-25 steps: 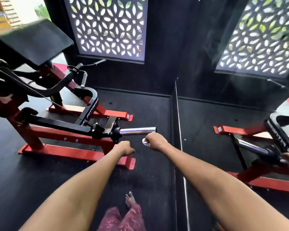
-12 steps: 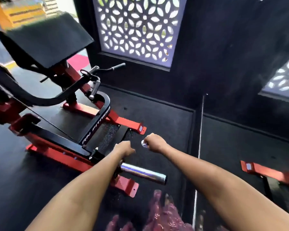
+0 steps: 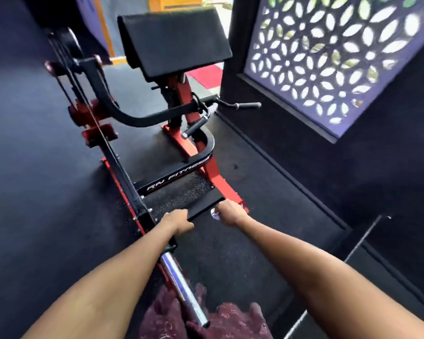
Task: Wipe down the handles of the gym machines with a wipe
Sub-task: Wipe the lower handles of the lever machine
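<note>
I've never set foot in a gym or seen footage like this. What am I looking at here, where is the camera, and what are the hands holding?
The camera sits on a person's head, looking down along both bare arms. Ahead stands a red and black gym machine with a black pad on top and two dark handles, on a dark floor. A chrome bar points back toward the person. The right hand clutches a small white wipe. The left hand is curled; what it holds, if anything, is hidden.

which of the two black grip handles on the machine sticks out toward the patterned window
The upper handle, which points sideways at the window wall. The lower handle angles down toward the red frame instead.
</note>
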`<state>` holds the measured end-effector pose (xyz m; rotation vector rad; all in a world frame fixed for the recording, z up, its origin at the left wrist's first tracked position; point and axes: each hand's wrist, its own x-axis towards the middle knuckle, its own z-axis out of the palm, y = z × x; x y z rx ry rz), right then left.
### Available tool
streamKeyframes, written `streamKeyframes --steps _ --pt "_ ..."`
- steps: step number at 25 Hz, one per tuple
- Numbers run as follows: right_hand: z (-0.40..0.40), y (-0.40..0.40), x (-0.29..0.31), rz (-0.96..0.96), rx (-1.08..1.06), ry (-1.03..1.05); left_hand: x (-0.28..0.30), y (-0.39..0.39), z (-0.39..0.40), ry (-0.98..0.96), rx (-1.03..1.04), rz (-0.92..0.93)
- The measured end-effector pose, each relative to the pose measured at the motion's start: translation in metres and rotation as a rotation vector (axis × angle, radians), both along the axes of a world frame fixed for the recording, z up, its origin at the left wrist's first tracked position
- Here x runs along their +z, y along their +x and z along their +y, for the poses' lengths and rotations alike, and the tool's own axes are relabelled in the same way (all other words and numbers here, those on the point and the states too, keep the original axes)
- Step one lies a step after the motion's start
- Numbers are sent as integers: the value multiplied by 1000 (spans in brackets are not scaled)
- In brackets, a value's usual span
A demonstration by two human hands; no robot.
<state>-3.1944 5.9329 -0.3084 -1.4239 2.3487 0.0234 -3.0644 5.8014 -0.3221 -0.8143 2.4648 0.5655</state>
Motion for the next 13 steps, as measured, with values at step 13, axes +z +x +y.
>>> streamKeyframes --steps 13 --pt "-51 -49 -26 -30 284 15 -13 -24 5 15 220 -2"
